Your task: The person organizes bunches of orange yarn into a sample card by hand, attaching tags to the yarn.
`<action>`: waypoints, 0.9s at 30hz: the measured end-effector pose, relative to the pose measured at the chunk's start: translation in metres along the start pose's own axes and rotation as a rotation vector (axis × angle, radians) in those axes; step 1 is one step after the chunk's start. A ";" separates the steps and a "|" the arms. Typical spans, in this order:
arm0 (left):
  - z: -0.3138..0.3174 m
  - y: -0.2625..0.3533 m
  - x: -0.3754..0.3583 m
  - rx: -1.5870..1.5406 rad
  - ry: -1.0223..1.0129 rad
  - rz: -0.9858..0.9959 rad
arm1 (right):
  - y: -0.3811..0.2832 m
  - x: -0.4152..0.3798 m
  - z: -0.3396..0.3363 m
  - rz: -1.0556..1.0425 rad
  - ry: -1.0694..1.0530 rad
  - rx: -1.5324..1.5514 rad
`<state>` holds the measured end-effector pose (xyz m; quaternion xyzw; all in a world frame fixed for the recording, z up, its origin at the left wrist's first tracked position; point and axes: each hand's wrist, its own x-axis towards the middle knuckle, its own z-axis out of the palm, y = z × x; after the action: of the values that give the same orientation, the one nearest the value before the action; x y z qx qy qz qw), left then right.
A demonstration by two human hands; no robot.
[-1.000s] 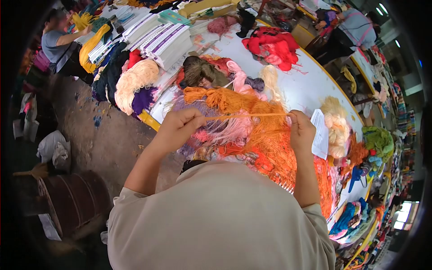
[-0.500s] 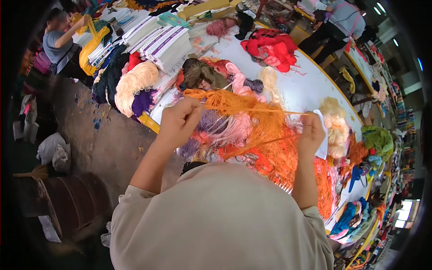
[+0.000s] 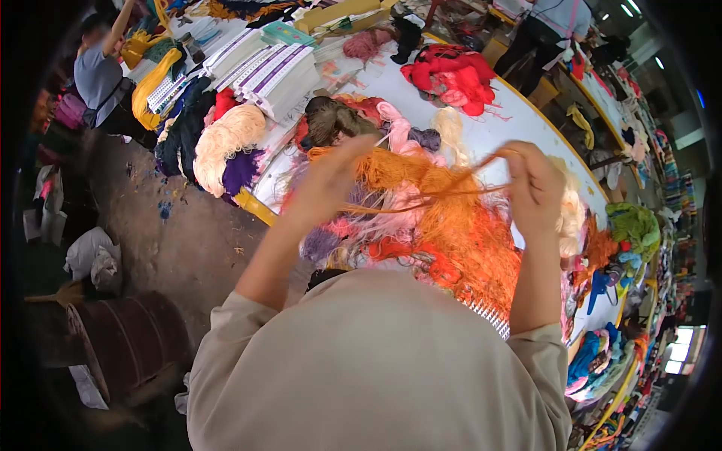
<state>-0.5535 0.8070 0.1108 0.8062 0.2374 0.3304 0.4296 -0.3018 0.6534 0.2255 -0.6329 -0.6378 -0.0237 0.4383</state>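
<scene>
Right hand (image 3: 537, 184) — fingers pinched on orange strands (image 3: 485, 161). Left hand (image 3: 331, 180) — blurred, fingers' hold unclear, partly hiding orange yarn pile (image 3: 468, 240) on table (image 3: 519, 124). Cream skein (image 3: 570, 219) behind right hand.

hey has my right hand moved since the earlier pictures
Yes. Your right hand has moved rightward, toward the cream yarn hank on the table, and now covers part of its left side.

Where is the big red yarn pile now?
Head view, top, right of centre: the red pile is on the table, right of the black bundle.
</scene>
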 end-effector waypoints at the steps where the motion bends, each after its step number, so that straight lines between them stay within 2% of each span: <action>1: 0.023 0.011 0.006 -0.209 -0.077 0.068 | -0.005 0.005 0.010 0.008 -0.025 0.033; 3: 0.059 0.045 0.008 -0.506 -0.234 -0.028 | -0.003 0.016 0.026 0.050 -0.020 0.045; 4: 0.063 0.044 0.006 -0.682 -0.435 -0.076 | 0.005 0.020 0.029 0.045 -0.020 0.037; 5: 0.068 0.042 0.006 -0.854 -0.644 -0.126 | 0.015 0.022 0.033 0.166 0.048 0.054; 6: 0.065 0.042 0.004 -0.853 -0.704 -0.162 | 0.028 0.021 0.039 0.293 0.118 0.072; 7: 0.062 0.044 0.001 -0.855 -0.712 -0.164 | 0.045 0.019 0.044 0.240 0.107 -0.001; 9: 0.055 0.049 -0.003 -1.222 -0.527 -0.327 | 0.053 0.001 0.046 0.418 -0.199 -0.294; 10: 0.052 0.056 -0.002 -1.386 -0.419 -0.372 | 0.064 -0.009 0.056 0.257 -0.185 -0.219; 11: 0.048 0.065 0.001 -1.383 -0.415 -0.370 | 0.071 -0.018 0.059 0.252 -0.186 -0.216; 13: 0.044 0.078 0.009 -1.519 -0.223 -0.449 | 0.053 -0.033 0.067 -0.001 0.096 -0.192; 14: 0.046 0.075 0.009 -1.520 -0.217 -0.445 | 0.044 -0.041 0.068 -0.007 0.094 -0.191; 16: 0.051 0.064 0.008 -1.633 -0.200 -0.410 | 0.024 -0.055 0.072 0.150 0.156 0.208; 17: 0.053 0.061 0.007 -1.627 -0.207 -0.416 | 0.016 -0.058 0.075 0.156 0.164 0.210; 20: 0.062 0.064 0.003 -1.574 -0.198 -0.375 | -0.012 -0.056 0.079 0.322 0.072 0.530; 21: 0.064 0.067 0.002 -1.479 -0.171 -0.369 | -0.012 -0.058 0.080 0.325 0.079 0.529; 23: 0.067 0.069 0.003 -1.383 -0.143 -0.357 | -0.013 -0.061 0.081 0.377 -0.060 0.566; 25: 0.069 0.062 0.002 -1.199 0.014 -0.320 | -0.017 -0.059 0.078 0.347 -0.056 0.558; 27: 0.070 0.056 0.003 -1.280 0.072 -0.351 | -0.014 -0.061 0.076 0.313 -0.020 0.475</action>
<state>-0.4940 0.7421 0.1305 0.3298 0.1361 0.3580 0.8629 -0.3652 0.6473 0.1500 -0.6033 -0.5243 0.2007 0.5665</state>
